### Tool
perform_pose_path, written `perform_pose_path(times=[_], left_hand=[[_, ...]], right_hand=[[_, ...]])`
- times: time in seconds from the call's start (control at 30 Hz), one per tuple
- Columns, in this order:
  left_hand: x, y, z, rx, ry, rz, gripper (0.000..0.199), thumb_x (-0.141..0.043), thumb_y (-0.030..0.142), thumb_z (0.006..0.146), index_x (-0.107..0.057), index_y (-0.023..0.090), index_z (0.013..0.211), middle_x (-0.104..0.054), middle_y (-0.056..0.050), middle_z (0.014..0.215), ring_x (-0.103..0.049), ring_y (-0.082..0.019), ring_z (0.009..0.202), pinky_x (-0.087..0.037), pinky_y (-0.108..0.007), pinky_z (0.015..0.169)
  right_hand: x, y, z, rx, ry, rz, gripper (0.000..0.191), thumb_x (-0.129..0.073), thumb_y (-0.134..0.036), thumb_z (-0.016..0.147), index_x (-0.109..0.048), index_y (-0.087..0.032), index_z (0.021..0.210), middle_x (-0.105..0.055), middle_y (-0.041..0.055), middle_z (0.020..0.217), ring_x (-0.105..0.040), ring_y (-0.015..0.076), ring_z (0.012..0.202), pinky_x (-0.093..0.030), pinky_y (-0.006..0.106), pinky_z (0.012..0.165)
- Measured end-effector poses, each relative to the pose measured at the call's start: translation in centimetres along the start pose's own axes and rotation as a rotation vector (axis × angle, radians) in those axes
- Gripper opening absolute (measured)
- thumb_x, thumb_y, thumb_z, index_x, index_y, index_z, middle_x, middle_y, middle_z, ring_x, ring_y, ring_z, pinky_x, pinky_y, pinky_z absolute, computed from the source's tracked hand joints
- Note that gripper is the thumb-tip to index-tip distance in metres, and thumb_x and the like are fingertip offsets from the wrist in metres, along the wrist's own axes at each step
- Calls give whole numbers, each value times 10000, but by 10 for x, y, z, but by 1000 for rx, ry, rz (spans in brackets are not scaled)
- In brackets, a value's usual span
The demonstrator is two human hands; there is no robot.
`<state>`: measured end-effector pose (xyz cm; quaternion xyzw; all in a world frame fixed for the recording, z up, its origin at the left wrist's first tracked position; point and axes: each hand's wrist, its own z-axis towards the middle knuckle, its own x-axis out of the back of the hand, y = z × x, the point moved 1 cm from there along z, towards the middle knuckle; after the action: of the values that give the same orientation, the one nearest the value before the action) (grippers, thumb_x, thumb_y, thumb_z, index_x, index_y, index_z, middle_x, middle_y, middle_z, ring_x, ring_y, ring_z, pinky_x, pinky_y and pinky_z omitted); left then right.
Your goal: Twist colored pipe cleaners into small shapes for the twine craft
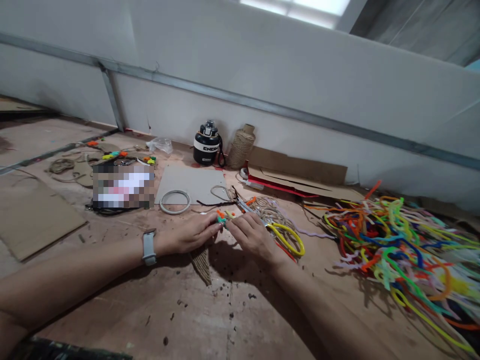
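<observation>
My left hand (195,231), with a watch (149,247) on its wrist, is closed with its fingertips on a small green and orange pipe cleaner piece (221,218). My right hand (252,236) pinches the same piece from the other side. From beneath my left hand sticks out a flat brown piece of coiled twine (201,265); whether it joins the pipe cleaner piece is hidden by the fingers. Scissors with yellow handles (290,240) lie just beyond my right hand, beside a loose tangle of twine (275,212).
A heap of colourful pipe cleaners (397,250) spreads at right. Behind stand a black bottle (206,145) and a twine spool (242,145), near cardboard strips (300,172). A tape roll (175,202) rests on a grey board (195,180). Cardboard (37,220) lies at left.
</observation>
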<state>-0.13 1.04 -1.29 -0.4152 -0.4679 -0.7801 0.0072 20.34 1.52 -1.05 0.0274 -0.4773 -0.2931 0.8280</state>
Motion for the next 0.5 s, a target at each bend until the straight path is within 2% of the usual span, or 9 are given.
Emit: perform_pose_path(times=[0.17, 0.37, 0.5], left_hand=[[-1, 0, 1, 8, -16, -9, 244, -297, 337, 997, -484, 181, 990, -557, -57, 909, -502, -183, 802, -426, -304, 790], [0, -3, 0, 20, -11, -46, 273, -308, 356, 986, -518, 182, 956, -587, -79, 949, -525, -204, 855, -431, -339, 852], [1, -11, -3, 69, 76, -242, 292, -394, 426, 960, -565, 192, 918, -609, -80, 983, -544, -233, 957, -412, -367, 931]], right_hand=[[-5, 0, -3, -11, 22, -28, 274, -382, -144, 988, -649, -153, 1049, -663, 85, 894, -532, 200, 810, -434, 352, 765], [-5, -2, -1, -3, 40, -58, 240, -413, -130, 971, -652, -142, 993, -668, 82, 844, -535, 202, 779, -435, 349, 743], [-3, -2, -1, 56, 66, 25, 217, -430, -130, 969, -646, -129, 991, -676, 78, 850, -540, 197, 778, -445, 341, 745]])
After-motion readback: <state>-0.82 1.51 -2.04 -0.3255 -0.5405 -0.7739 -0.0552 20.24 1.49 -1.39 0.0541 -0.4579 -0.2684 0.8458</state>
